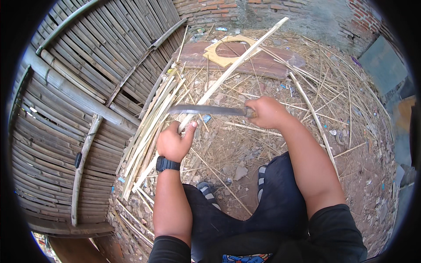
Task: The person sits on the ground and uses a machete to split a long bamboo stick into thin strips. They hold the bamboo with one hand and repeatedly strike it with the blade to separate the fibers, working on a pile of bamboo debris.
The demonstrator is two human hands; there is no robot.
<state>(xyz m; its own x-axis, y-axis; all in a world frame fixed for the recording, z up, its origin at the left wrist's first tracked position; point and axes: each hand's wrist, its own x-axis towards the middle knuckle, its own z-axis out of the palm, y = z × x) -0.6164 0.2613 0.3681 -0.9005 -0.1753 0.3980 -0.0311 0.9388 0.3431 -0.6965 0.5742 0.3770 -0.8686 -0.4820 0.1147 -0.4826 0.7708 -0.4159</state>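
My right hand (265,112) is closed round the handle of a machete (210,110), whose long blade points left. The blade crosses a pale bamboo strip (228,76) just beyond my left hand; whether it bites into the strip, I cannot tell. My left hand (174,142) grips that strip with the thumb on top. The strip slants from beside my left wrist up to the far right, over a board on the ground. A black watch (168,164) is on my left wrist.
Many split bamboo strips (151,120) lie in a pile along the slatted bamboo wall (87,70) at left. A brown sheet (193,55) and a yellowish board with a round hole (213,53) lie ahead, near a brick wall (298,15). Dry shavings and stones litter the ground.
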